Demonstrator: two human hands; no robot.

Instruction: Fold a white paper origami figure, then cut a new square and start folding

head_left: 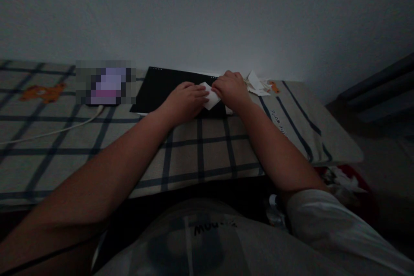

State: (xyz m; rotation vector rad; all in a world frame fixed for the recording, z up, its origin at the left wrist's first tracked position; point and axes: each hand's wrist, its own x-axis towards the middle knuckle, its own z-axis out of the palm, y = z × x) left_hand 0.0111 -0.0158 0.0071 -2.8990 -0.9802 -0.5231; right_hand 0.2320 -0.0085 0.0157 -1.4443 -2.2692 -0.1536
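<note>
Near the frame's centre, the white paper [211, 97] lies over the black folder [155, 90]. The left hand [190, 100]'s fingers sit close together, barely bent, touching its left edge; whether they grip or only press, I cannot tell. The right hand [232, 90]'s fingers curl, pinching its right corner.

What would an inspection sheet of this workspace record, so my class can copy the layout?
Surface: checked cloth, dimly lit.
Job's things: small white paper over a flat black item.
Clutter: pixelated device, orange item at left, paper pieces at right.
Hands: left hand and right hand both touch the white paper; grip unclear.
Cables: pale cable reaches the device.
Surroundings: pale wall; bottle and red container past the cloth's near edge.
</note>
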